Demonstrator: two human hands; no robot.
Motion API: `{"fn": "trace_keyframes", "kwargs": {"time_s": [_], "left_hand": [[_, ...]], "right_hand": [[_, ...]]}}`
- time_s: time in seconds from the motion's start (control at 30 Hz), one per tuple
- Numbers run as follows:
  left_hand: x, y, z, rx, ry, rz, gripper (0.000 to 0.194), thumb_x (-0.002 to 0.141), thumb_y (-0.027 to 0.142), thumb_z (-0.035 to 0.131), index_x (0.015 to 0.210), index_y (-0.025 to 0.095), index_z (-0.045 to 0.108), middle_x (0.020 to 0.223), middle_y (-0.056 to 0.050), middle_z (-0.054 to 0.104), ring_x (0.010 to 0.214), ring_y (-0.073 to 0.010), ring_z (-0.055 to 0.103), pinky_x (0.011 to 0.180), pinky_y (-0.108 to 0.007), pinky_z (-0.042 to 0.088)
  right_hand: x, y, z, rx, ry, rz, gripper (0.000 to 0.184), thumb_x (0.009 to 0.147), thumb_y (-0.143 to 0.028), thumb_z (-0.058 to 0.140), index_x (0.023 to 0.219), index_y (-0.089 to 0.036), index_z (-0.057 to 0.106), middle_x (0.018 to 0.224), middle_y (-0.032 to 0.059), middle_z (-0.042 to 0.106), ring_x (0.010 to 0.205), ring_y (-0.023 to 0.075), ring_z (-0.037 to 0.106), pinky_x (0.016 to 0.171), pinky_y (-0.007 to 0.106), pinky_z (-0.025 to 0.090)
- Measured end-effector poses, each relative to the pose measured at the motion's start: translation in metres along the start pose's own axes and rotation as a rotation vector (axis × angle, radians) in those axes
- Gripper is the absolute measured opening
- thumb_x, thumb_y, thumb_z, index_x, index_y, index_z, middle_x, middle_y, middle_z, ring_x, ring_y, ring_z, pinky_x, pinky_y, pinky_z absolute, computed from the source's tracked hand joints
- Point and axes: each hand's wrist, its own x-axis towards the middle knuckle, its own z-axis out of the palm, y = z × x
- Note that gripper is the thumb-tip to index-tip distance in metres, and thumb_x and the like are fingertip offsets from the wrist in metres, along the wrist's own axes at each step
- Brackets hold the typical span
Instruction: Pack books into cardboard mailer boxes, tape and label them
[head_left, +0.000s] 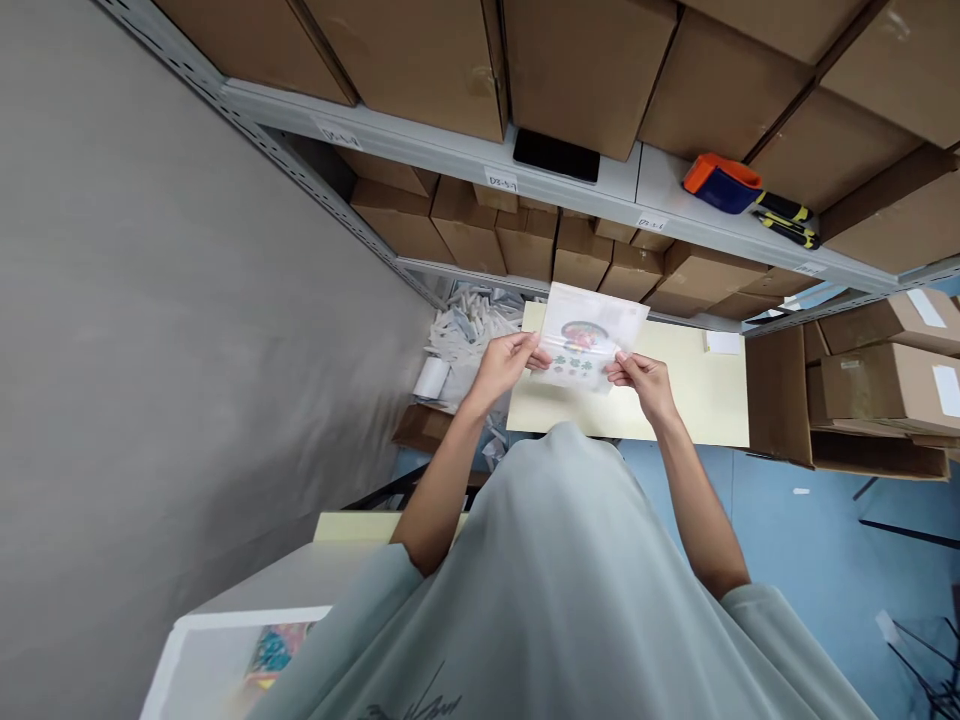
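Between my two hands is a white printed sheet (592, 318), with a round coloured picture in its middle and small green shapes below. It may be a thin packet; I cannot tell. My left hand (513, 362) pinches its left edge between thumb and fingers. On the opposite side, my right hand (637, 378) grips the lower right edge the same way. The sheet is held up above a pale yellow table (690, 395), tilted a little.
Cardboard boxes (585, 70) fill the metal shelf (450, 150) ahead. A black phone-like slab (556, 155), an orange and blue tool (724, 183) and yellow-black cutters (786, 228) lie on its edge. White scraps (476, 325) are heaped left; large cartons (862, 385) stand right.
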Motion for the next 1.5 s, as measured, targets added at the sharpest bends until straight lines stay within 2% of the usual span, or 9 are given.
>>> {"fn": "trace_keyframes", "kwargs": {"time_s": [0.1, 0.2, 0.33, 0.57, 0.83, 1.0, 1.13, 1.3, 1.5], "left_hand": [[-0.001, -0.019, -0.004, -0.026, -0.027, -0.004, 0.076, 0.092, 0.087, 0.055, 0.103, 0.015, 0.077, 0.097, -0.016, 0.084, 0.09, -0.029, 0.081, 0.085, -0.04, 0.066], [-0.004, -0.046, -0.012, 0.019, -0.012, -0.04, 0.063, 0.096, 0.073, 0.062, 0.118, 0.017, 0.079, 0.12, -0.015, 0.082, 0.11, -0.0311, 0.078, 0.093, -0.039, 0.064], [0.002, -0.095, -0.02, 0.06, -0.024, -0.135, 0.05, 0.09, 0.05, 0.074, 0.132, 0.022, 0.076, 0.131, -0.014, 0.078, 0.125, -0.0307, 0.073, 0.1, -0.037, 0.062], [0.072, -0.17, -0.025, 0.15, 0.231, -0.238, 0.032, 0.08, 0.029, 0.069, 0.108, 0.018, 0.078, 0.121, -0.017, 0.08, 0.116, -0.0311, 0.077, 0.107, -0.047, 0.059], [0.131, -0.209, -0.026, 0.212, 0.282, -0.337, 0.042, 0.073, 0.021, 0.076, 0.115, 0.017, 0.079, 0.117, -0.015, 0.081, 0.114, -0.0347, 0.076, 0.108, -0.053, 0.057], [0.13, -0.205, -0.012, 0.235, 0.331, -0.291, 0.041, 0.076, 0.016, 0.075, 0.116, 0.017, 0.078, 0.14, -0.017, 0.073, 0.142, -0.036, 0.062, 0.128, -0.053, 0.041], [0.107, -0.184, 0.0, 0.233, 0.378, -0.236, 0.039, 0.082, 0.017, 0.072, 0.121, 0.015, 0.077, 0.144, -0.019, 0.071, 0.144, -0.0363, 0.061, 0.129, -0.053, 0.04], [0.063, -0.14, 0.027, 0.214, 0.466, -0.131, 0.033, 0.089, 0.018, 0.069, 0.121, 0.017, 0.077, 0.137, -0.015, 0.076, 0.135, -0.0329, 0.068, 0.124, -0.051, 0.047], [-0.008, -0.087, 0.065, 0.184, 0.702, 0.013, 0.027, 0.097, 0.024, 0.067, 0.12, 0.02, 0.079, 0.133, -0.01, 0.079, 0.13, -0.0284, 0.071, 0.121, -0.043, 0.048]], "right_hand": [[0.001, 0.01, -0.004, -0.018, -0.025, -0.005, 0.058, 0.083, -0.076, 0.079, 0.097, -0.02, 0.085, 0.11, 0.013, 0.085, 0.078, 0.0201, 0.076, 0.08, 0.037, 0.065], [0.009, 0.034, -0.004, -0.021, -0.036, 0.08, 0.069, 0.091, -0.081, 0.064, 0.11, -0.019, 0.086, 0.105, 0.0123, 0.085, 0.084, 0.0234, 0.077, 0.082, 0.039, 0.063], [0.037, 0.081, 0.006, -0.109, -0.032, 0.132, 0.068, 0.078, -0.07, 0.084, 0.121, -0.018, 0.085, 0.1, 0.0081, 0.085, 0.092, 0.0254, 0.075, 0.084, 0.038, 0.061], [0.131, 0.15, 0.04, -0.181, 0.019, 0.144, 0.067, 0.071, -0.063, 0.082, 0.118, -0.014, 0.085, 0.084, 0.0019, 0.081, 0.074, 0.0162, 0.066, 0.082, 0.035, 0.059], [0.198, 0.179, 0.068, -0.368, 0.064, 0.205, 0.06, 0.084, -0.052, 0.07, 0.127, -0.012, 0.08, 0.078, 0.0001, 0.08, 0.073, 0.0185, 0.069, 0.083, 0.036, 0.062], [0.199, 0.174, 0.069, -0.485, 0.05, 0.235, 0.041, 0.084, -0.041, 0.073, 0.115, -0.017, 0.085, 0.104, 0.0092, 0.086, 0.094, 0.0264, 0.079, 0.1, 0.042, 0.061], [0.178, 0.152, 0.059, -0.541, 0.02, 0.194, 0.034, 0.088, -0.038, 0.072, 0.114, -0.02, 0.085, 0.121, 0.0129, 0.083, 0.117, 0.0324, 0.078, 0.11, 0.044, 0.057], [0.133, 0.115, 0.035, -0.535, -0.093, 0.044, 0.045, 0.094, -0.048, 0.066, 0.126, -0.02, 0.081, 0.14, 0.0133, 0.076, 0.126, 0.0317, 0.075, 0.111, 0.045, 0.058], [0.09, 0.077, -0.004, -0.494, -0.288, -0.221, 0.068, 0.092, -0.067, 0.065, 0.137, -0.018, 0.076, 0.147, 0.0176, 0.071, 0.134, 0.0352, 0.069, 0.114, 0.052, 0.055]]}}
